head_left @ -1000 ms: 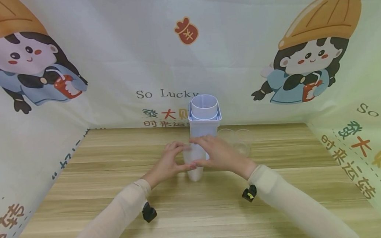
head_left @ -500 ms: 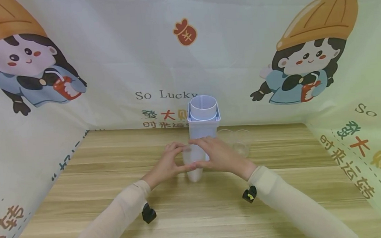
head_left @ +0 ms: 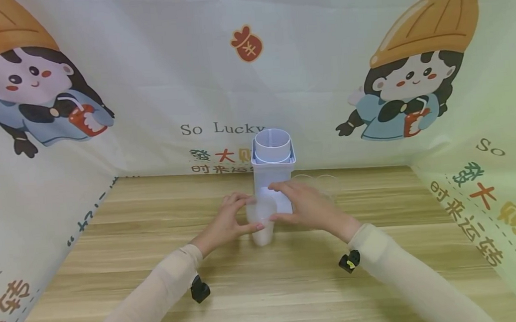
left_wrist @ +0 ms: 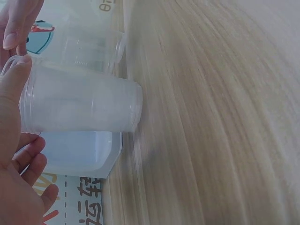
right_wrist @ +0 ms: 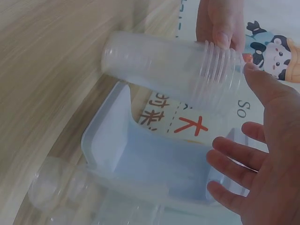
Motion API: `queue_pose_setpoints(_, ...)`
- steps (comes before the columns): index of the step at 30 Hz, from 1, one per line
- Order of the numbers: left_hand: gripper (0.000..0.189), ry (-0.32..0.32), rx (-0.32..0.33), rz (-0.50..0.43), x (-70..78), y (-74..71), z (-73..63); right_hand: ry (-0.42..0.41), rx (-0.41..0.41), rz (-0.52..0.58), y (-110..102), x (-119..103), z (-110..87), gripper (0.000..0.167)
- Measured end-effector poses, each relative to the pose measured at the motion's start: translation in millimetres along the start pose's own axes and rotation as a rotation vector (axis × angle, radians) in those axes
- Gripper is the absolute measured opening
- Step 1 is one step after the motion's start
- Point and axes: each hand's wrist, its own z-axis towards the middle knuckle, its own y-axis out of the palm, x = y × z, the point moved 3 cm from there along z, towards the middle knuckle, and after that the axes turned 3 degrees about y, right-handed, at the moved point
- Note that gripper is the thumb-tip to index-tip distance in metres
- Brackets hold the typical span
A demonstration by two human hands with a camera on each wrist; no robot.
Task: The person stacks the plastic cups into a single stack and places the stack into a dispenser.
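A stack of clear plastic cups (head_left: 263, 236) stands upright on the table, its nested rims (right_wrist: 220, 68) at the top in the head view. My left hand (head_left: 228, 218) grips the stack near the rims, with thumb (left_wrist: 16, 77) in front and fingers behind. My right hand (head_left: 310, 207) is just right of the stack, its fingers (right_wrist: 239, 154) spread and holding nothing. Its thumb tip is right at the rims in the right wrist view. Behind the cups stands a pale lavender cup holder (head_left: 262, 173) with an open front and a round collar (head_left: 273, 154) on top.
Several clear cups (right_wrist: 47, 183) stand right of the holder, partly hidden behind my right hand in the head view. A printed cloth (head_left: 158, 78) hangs behind and beside the wood-grain table (head_left: 267, 290). A small black device sits at each wrist.
My right hand has let go of the cup stack and shifted slightly right, leaving a small gap. My left hand keeps its grip, and the stack stays in place.
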Motion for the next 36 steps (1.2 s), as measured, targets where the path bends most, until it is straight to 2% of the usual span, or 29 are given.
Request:
queue_pose_setpoints(7, 0.071, -0.025, -0.010, -0.022, 0.6, 0.8, 0.4, 0.025, 0.026, 0.027, -10.7, 12.9, -14.5, 0.071)
queue_pose_setpoints(18, 0.080, -0.044, -0.009, -0.037, 0.6, 2.1, 2.8, 0.119, 0.049, 0.008, -24.6, 43.6, -30.1, 0.069)
queue_pose_setpoints(28, 0.068, -0.019, 0.026, -0.044, 3.1, 3.1, 5.6, 0.177, 0.083, 0.008, -34.9, 74.4, -38.4, 0.061)
queue_pose_setpoints(36, 0.064, -0.018, 0.028, -0.043, 1.5, 3.9, 6.6, 0.242, 0.066, 0.002, -35.3, 93.9, -44.9, 0.061)
